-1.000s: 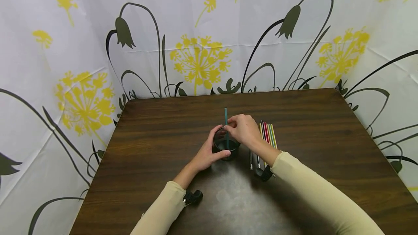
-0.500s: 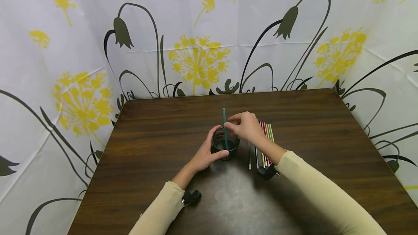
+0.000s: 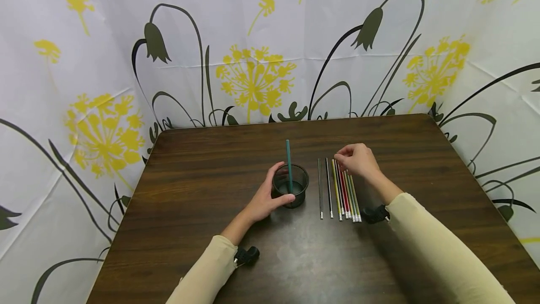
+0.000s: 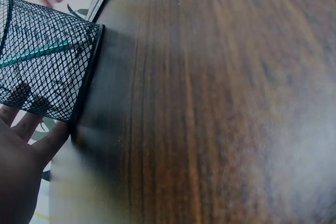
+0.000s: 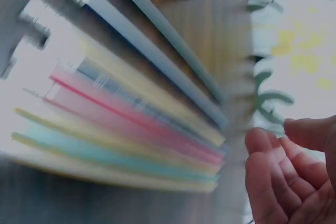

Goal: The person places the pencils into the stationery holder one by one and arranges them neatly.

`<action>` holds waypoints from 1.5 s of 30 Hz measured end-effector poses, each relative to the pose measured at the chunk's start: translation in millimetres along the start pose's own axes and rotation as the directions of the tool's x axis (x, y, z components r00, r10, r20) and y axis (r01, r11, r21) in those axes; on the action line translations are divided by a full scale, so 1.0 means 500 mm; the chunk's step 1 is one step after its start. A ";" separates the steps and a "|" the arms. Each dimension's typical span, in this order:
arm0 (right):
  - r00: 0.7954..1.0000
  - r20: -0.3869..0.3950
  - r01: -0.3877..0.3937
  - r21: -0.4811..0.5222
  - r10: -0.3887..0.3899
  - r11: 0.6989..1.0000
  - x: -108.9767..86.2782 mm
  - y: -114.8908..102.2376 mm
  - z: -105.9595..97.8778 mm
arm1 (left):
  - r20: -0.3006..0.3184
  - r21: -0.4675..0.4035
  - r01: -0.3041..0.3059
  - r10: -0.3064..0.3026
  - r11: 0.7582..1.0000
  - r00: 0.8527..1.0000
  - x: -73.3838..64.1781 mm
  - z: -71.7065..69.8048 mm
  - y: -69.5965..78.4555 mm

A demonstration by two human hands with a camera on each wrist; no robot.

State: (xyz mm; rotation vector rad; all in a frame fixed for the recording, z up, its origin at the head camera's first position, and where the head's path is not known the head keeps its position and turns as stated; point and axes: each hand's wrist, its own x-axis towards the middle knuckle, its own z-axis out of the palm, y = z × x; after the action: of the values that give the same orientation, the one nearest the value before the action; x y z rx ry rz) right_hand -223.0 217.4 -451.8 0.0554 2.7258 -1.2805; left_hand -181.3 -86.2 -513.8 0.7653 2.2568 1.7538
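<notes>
your left hand (image 3: pixel 265 201) is wrapped around the mesh cup (image 3: pixel 300 198), thumb at the near rim and fingers against the far left wall; your right hand (image 3: pixel 358 159) has its thumb and fingertips curled close together, a narrow gap, with no pencil seen in it, just by the far ends of the row of pencils (image 3: pixel 344 196). the cup stands upright on the table (image 3: pixel 211 177), left of the row, with one teal pencil (image 3: pixel 288 158) in it, tall above the rim. expect each pencil to be light, stiff and smooth, liable to roll or slip in a loose pinch, its tip the fragile part. most lie side by side, nearly touching, so one could drag its neighbour; the two dark ones on the left sit apart and should be easier to pick singly. pinch the shaft a little below its far end, clear of the metal ends (image 3: pixel 348 216) nearest you. the cup looks light and could tip if knocked, so a hold low on its wall should steady it best.
</notes>
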 end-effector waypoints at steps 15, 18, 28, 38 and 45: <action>0.965 0.221 -0.145 0.000 0.141 0.990 -0.001 0.122 -0.036 | 0.006 -0.003 -0.003 0.003 1.000 1.000 0.000 -0.001 0.000; 0.963 0.229 -0.152 0.012 0.145 0.988 0.000 0.125 -0.037 | 0.004 0.004 0.009 -0.009 1.000 1.000 0.000 -0.001 0.001; 0.967 0.219 -0.101 -0.132 0.128 0.986 -0.007 0.117 -0.037 | 0.021 -0.034 -0.008 0.009 0.999 1.000 -0.002 -0.001 0.010; 0.976 0.156 -0.080 -0.393 0.152 0.916 -0.018 0.083 -0.032 | 0.045 -0.056 -0.012 0.014 0.998 0.999 -0.013 -0.009 0.076; 0.984 0.113 -0.065 -0.479 0.135 0.876 -0.024 0.072 -0.026 | 0.044 -0.059 0.000 0.003 0.998 0.999 -0.013 -0.010 0.079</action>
State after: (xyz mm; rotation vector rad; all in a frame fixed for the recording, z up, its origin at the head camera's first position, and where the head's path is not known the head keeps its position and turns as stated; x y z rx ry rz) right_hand -209.1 250.5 -469.5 0.0528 2.7812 -0.5370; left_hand -166.7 -87.1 -476.3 0.7861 2.1667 1.7785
